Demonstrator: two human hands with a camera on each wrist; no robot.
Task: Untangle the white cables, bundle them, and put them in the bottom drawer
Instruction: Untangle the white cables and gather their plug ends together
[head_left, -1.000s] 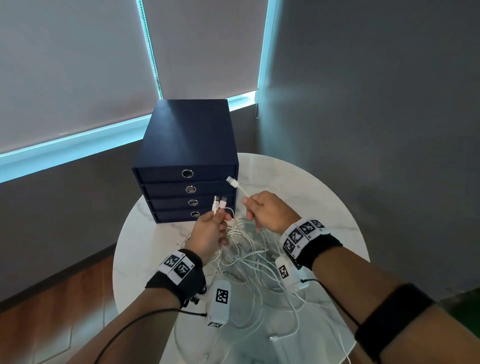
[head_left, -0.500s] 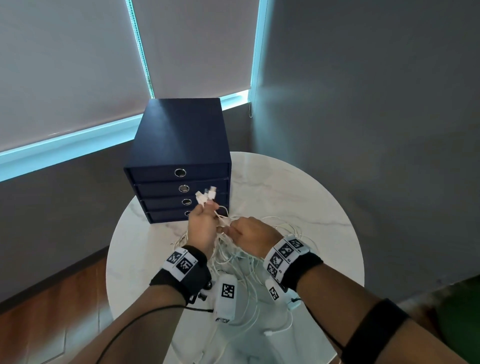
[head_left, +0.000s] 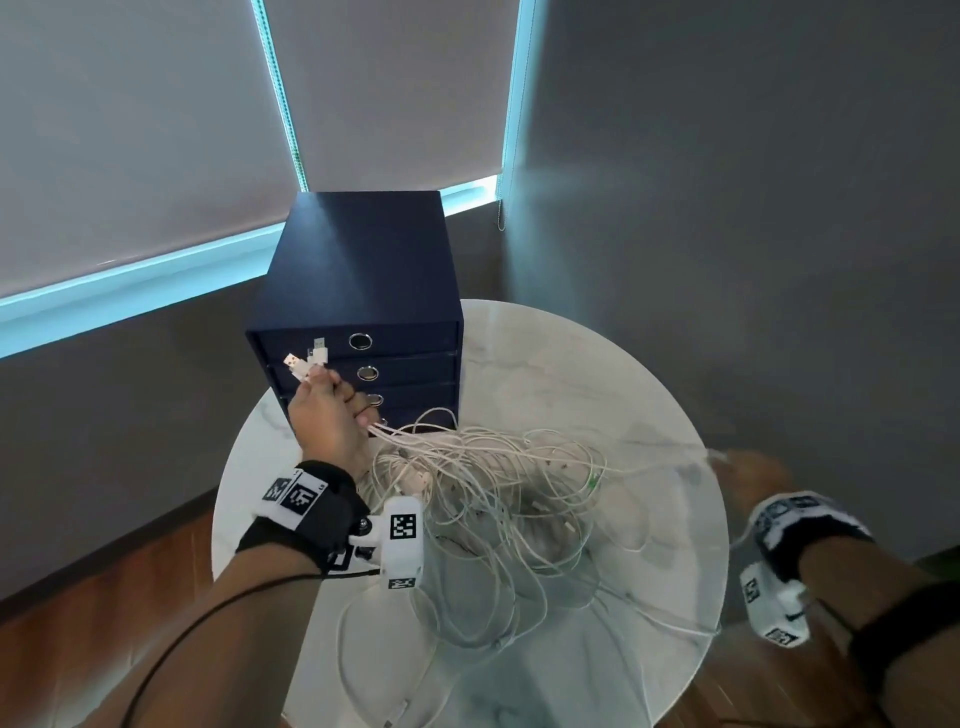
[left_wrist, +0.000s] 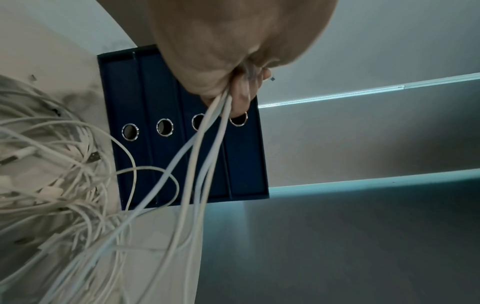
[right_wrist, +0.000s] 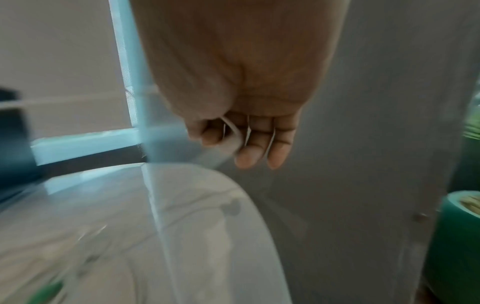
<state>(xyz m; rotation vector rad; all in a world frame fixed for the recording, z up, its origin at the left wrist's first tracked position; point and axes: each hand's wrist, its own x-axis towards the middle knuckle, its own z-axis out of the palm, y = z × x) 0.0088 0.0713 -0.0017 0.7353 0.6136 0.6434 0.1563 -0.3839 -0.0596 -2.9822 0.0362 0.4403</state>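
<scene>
the white cables (head_left: 498, 499) lay as a loose tangled heap on the round marble table (head_left: 597, 364), right in front of the dark blue drawer unit (head_left: 363, 270), w/ one strand stretched out to the table's right edge. vs half a sec ago, your right hand (head_left: 748, 475) had left the middle of the heap and swung out past the right rim of the table; the heap looked more spread toward that side. your left hand (head_left: 324, 423) had stayed up in front of the drawers, a bit higher, at the second and third drawer fronts.

left hand: fist closed round several cable strands, usb plug ends (head_left: 306, 358) sticking up above the knuckles, the strands dropping from the bottom of the fist (left_wrist: 221, 67) down into the heap. right hand: fingers (right_wrist: 259, 144) curled, a white cable (right_wrist: 231, 131) pinched between thumb and fingers, palm over the table edge.

all four drawers looked closed. the bottom drawer (head_left: 415, 415) was partly behind your left hand and a cable loop. right hand was badly motion-blurred in head view, and the right wrist view was smeared too, so i couldn't follow its strand back to the heap. a green tub (right_wrist: 457, 246) stood off the table, cut off at the frame edge.
</scene>
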